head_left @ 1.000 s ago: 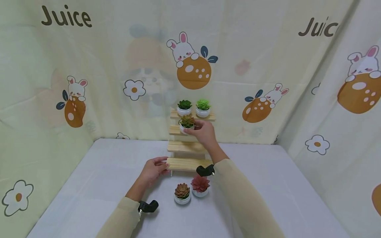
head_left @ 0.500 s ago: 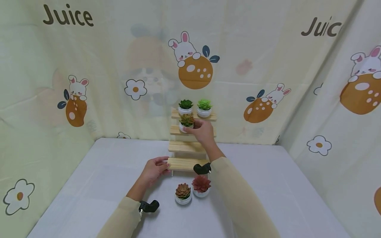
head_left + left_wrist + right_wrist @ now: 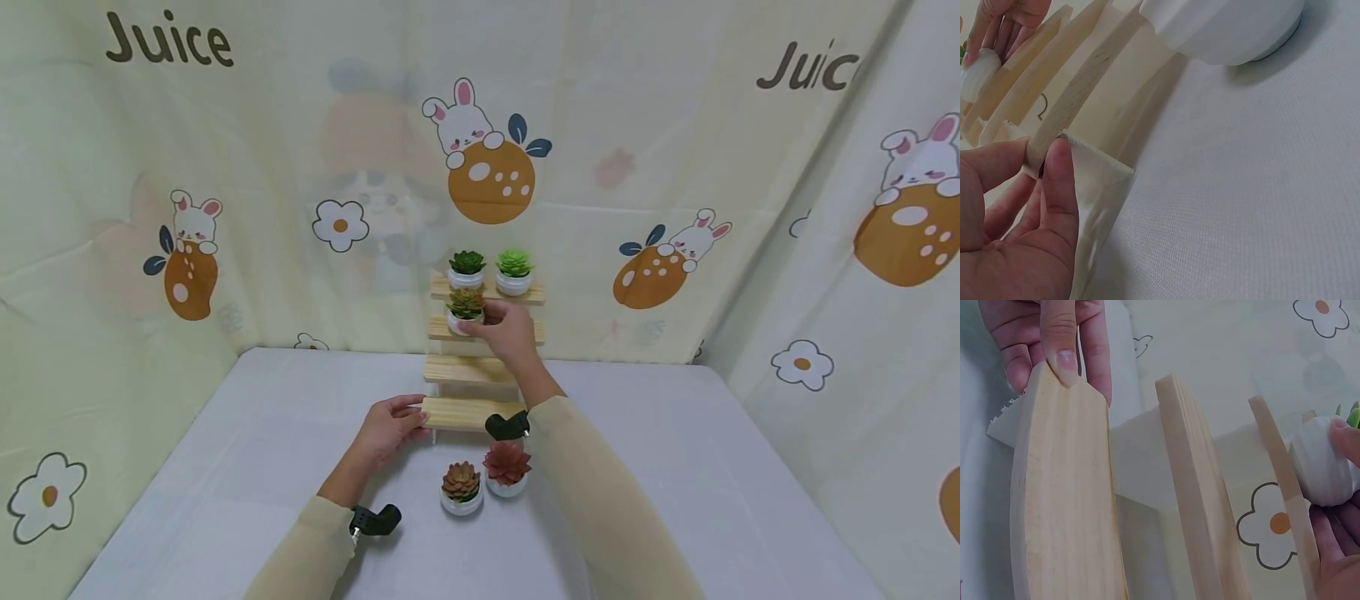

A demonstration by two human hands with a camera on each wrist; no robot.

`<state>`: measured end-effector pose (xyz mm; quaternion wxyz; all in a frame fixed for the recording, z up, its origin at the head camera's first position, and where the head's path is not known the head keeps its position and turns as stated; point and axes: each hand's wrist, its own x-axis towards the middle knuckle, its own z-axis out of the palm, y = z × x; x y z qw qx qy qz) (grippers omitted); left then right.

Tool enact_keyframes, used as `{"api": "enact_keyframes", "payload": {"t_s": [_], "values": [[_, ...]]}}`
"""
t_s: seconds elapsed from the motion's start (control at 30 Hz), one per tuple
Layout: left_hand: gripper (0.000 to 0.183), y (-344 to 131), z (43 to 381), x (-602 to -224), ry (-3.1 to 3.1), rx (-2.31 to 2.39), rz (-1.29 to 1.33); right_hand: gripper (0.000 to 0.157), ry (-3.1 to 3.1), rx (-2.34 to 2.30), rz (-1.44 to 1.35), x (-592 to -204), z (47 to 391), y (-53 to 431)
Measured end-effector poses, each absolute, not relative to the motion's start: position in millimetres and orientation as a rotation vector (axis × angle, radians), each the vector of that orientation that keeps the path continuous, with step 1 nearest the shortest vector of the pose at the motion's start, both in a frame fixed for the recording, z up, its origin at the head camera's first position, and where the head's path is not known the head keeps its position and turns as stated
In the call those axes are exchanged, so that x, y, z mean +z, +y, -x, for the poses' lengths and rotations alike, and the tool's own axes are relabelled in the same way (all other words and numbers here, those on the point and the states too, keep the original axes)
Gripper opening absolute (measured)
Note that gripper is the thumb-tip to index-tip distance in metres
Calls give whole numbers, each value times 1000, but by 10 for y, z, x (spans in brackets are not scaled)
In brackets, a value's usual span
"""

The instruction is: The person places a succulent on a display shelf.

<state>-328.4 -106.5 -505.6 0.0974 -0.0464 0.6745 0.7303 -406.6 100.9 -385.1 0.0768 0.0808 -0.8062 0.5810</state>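
Observation:
My right hand (image 3: 510,332) grips the white pot of a green-and-rust succulent (image 3: 466,307) at the left part of the stand's second tier from the top. In the right wrist view the white pot (image 3: 1321,464) is right at that board's edge, between thumb and fingers. With thumb and fingers, my left hand (image 3: 1022,231) pinches the left end of the lowest board of the wooden tiered stand (image 3: 468,369). A dark green succulent (image 3: 467,268) and a bright green succulent (image 3: 513,272) stand in white pots on the top tier.
On the white table (image 3: 300,433), in front of the stand, are a brown succulent (image 3: 461,487) and a red succulent (image 3: 507,468) in white pots. A curtain (image 3: 570,200) printed with rabbits and fruit hangs behind.
The right hand has moved the potted succulent slightly left and down to the second tier. The left hand has stayed on the lowest board.

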Motion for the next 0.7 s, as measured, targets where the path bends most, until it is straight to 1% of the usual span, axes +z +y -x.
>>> {"api": "enact_keyframes", "payload": {"t_s": [0.37, 0.7], "values": [[39, -1062, 3276, -5046, 2004, 2172, 127, 44, -2435, 1740, -268, -3838, 4053, 1004], [41, -1067, 3255, -5048, 1997, 2177, 106, 48, -2484, 1713, -332, -3846, 4061, 1020]]}}
